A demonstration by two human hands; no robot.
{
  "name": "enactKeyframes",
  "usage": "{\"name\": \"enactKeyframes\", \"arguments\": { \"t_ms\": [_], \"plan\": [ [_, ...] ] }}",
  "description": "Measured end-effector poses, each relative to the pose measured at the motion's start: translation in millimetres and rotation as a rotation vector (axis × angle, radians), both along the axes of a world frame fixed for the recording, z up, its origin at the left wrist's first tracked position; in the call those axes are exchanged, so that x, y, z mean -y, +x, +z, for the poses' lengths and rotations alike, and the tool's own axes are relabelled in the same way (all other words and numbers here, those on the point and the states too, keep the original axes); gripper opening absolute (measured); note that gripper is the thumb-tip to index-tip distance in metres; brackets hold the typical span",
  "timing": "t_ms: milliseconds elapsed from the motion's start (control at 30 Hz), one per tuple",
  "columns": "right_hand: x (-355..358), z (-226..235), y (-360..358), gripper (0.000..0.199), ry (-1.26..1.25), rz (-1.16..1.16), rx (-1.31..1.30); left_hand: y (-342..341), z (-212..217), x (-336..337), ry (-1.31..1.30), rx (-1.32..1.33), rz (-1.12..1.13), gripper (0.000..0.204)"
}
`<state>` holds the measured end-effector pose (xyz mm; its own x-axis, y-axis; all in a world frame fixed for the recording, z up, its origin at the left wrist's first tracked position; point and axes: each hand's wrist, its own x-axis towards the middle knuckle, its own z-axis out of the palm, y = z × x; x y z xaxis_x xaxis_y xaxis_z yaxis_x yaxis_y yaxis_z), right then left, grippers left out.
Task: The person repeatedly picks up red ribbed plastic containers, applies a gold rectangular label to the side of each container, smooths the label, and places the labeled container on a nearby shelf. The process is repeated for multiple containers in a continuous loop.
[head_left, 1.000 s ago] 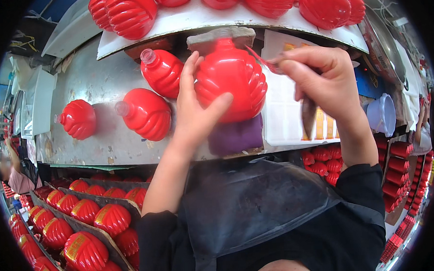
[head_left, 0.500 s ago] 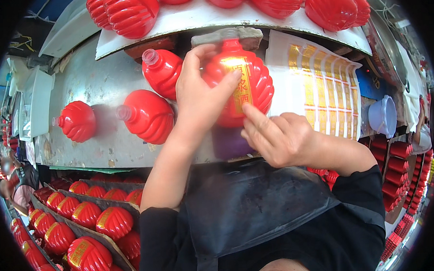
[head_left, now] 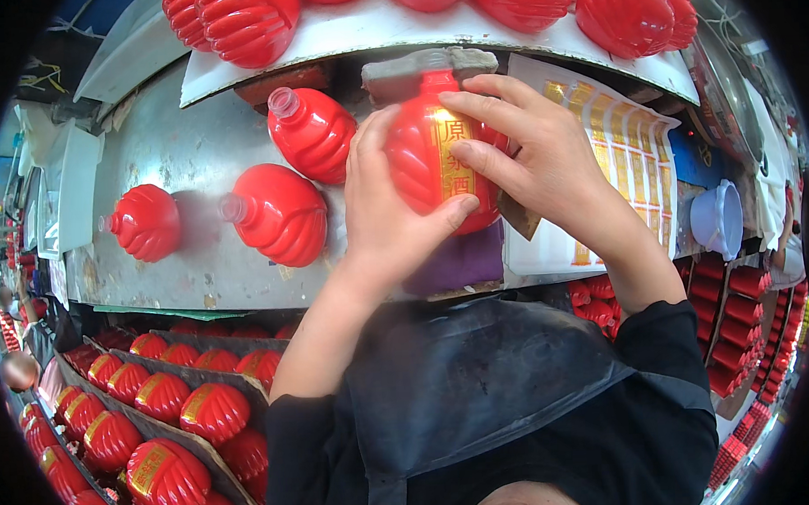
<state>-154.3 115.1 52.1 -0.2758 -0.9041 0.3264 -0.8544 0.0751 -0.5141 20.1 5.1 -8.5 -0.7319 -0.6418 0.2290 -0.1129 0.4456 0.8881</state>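
Note:
A red, ribbed bottle (head_left: 407, 167) lies on the table in front of me, its neck pointing away. Down its front runs a gold label (head_left: 456, 180) with red characters. My left hand (head_left: 388, 194) grips the bottle's left side, thumb by the label's lower end. From the right, my right hand (head_left: 531, 143) curls over the bottle, its thumb on the label's middle. A brownish flat piece (head_left: 518, 217) shows beneath the right hand; I cannot tell what it is. Purple cloth (head_left: 464, 263) lies under the bottle's near end.
To the left lie red bottles without visible labels (head_left: 281, 217). A sheet of gold labels (head_left: 630, 152) is at the right, beside a pale bucket (head_left: 716, 221). Behind the bottle's neck sits a grey block (head_left: 388, 77). Labelled bottles fill crates (head_left: 191, 433) at lower left.
My right hand has moved up from the label's lower end onto the bottle's right side. My left hand has slid down, its thumb now lower. The brownish piece has come into view.

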Motion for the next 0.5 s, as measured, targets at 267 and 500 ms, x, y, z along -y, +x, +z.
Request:
{"name": "enactKeyframes", "arguments": {
  "t_ms": [267, 500],
  "plan": [
    [1, -5, -6, 0.044, -0.013, 0.034, -0.046, -1, -4, 1, -0.13, -0.038, 0.0, 0.101],
    [-17, -16, -25, 0.059, 0.086, 0.063, 0.393, 9, -18, 14, 0.249, -0.253, -0.151, 0.057]
  ]
}}
